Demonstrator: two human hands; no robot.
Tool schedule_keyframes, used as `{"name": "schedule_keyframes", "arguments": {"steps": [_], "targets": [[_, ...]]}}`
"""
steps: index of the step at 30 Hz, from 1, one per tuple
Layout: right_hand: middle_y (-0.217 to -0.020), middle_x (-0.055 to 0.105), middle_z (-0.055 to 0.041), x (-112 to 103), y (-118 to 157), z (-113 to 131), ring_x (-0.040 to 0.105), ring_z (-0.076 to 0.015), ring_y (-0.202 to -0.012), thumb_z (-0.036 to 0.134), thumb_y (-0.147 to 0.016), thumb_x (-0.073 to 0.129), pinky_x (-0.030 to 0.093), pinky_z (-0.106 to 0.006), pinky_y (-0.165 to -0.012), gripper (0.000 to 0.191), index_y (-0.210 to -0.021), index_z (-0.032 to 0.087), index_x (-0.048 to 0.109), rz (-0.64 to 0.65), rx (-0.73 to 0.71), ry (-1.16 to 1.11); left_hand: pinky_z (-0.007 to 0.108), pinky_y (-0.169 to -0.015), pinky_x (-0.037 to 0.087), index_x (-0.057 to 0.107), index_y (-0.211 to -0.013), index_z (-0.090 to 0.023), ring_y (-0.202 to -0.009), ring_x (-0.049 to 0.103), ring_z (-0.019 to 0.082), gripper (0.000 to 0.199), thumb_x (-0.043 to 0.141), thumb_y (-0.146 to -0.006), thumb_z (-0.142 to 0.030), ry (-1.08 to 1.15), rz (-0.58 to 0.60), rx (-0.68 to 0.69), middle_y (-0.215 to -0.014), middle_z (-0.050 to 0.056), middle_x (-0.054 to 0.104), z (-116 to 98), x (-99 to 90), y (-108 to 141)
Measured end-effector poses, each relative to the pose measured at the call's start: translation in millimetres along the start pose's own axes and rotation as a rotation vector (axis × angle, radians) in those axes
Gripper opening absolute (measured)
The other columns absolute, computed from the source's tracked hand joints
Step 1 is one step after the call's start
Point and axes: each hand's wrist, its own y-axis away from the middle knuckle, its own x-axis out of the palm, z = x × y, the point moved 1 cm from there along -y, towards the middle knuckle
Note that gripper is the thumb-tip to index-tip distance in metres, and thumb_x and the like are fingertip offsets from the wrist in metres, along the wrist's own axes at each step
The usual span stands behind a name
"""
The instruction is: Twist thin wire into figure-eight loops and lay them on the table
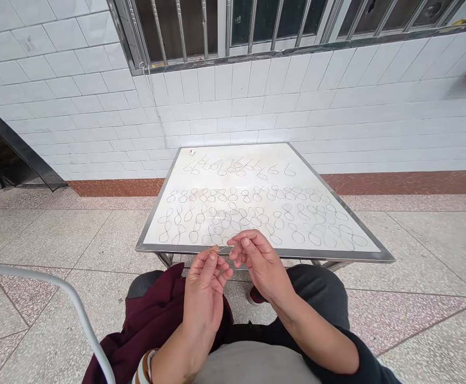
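Note:
Both hands are raised over the near edge of a low white table (308,253) with a grey metal rim. My left hand (206,285) is closed, thumb and fingers pinching a thin wire (224,248). Close beside it, my right hand (260,262) is closed too, its thumb and forefinger at the wire's other side. The wire is so fine that its full shape cannot be made out. Rows of thin wire loops (244,196), many twisted into figure eights, lie flat on the tabletop. Toward the back are loops with one loose tail (290,170).
A small white-and-red item (192,153) lies at the table's far left corner. Behind the table stands a white tiled wall (233,122) with a barred window (236,26). Dark red cloth (157,314) drapes over my left leg. A grey curved tube (77,304) rises at lower left.

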Motion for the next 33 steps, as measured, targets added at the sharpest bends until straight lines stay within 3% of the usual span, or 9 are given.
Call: {"name": "schedule_keyframes", "arguments": {"steps": [12,16,21,26,30,33], "targets": [[-0.099,0.064,-0.0035,1,4,-1,0.058,-0.0116,-0.07,0.041,-0.096,0.05,0.051,-0.025,-0.06,0.021,-0.105,0.026,0.062,0.011,-0.035,0.046,0.021,-0.065,0.051,0.069,-0.086,-0.015,-0.065,0.058,0.007,0.024,0.083,-0.069,-0.025,0.015,-0.049,0.017,-0.073,-0.002,0.061,-5,-0.4,-2],[-0.093,0.06,-0.0025,1,5,1,0.053,-0.0109,-0.064,0.044,-0.097,0.047,0.048,-0.025,-0.055,0.03,-0.119,0.029,0.061,-0.003,-0.052,0.089,0.021,-0.061,0.049,0.069,-0.081,-0.016,-0.062,0.056,0.007,0.022,0.083,-0.067,-0.025,-0.071,-0.027,0.043,-0.072,-0.002,0.062,-4,-4.0,-4],[-0.079,0.054,0.0019,-4,5,6,0.043,-0.0091,-0.055,0.04,-0.097,0.049,0.043,-0.025,-0.054,0.039,-0.134,0.032,0.053,0.03,-0.039,0.218,0.022,-0.059,0.048,0.071,-0.081,-0.016,-0.059,0.056,0.008,0.02,0.082,-0.068,-0.026,-0.198,0.027,0.099,-0.073,0.0,0.064,-1,-9.7,-4],[-0.078,0.053,0.001,-9,7,13,0.043,-0.011,-0.056,0.036,-0.098,0.048,0.042,-0.026,-0.053,0.035,-0.132,0.034,0.055,0.036,-0.126,0.443,0.023,-0.06,0.048,0.071,-0.078,-0.017,-0.057,0.057,0.009,0.017,0.081,-0.068,-0.027,-0.281,0.074,0.142,-0.067,0.0,0.065,-1,-9.5,-2],[-0.078,0.049,-0.0011,-11,10,24,0.049,-0.0165,-0.073,0.026,-0.099,0.041,0.048,-0.032,-0.069,0.042,-0.138,0.037,0.05,0.165,-0.278,0.735,0.024,-0.058,0.048,0.072,-0.075,-0.018,-0.055,0.057,0.009,0.014,0.081,-0.068,-0.025,-0.34,0.088,0.163,-0.068,0.0,0.067,-2,-10.2,-1],[-0.081,0.048,-0.0023,-13,10,29,0.05,-0.0167,-0.077,0.02,-0.099,0.036,0.049,-0.032,-0.071,0.044,-0.138,0.036,0.052,0.297,-0.329,0.807,0.024,-0.059,0.048,0.072,-0.076,-0.018,-0.055,0.058,0.009,0.012,0.08,-0.069,-0.023,-0.385,0.103,0.183,-0.074,0.0,0.069,-1,-14.2,0]]}}
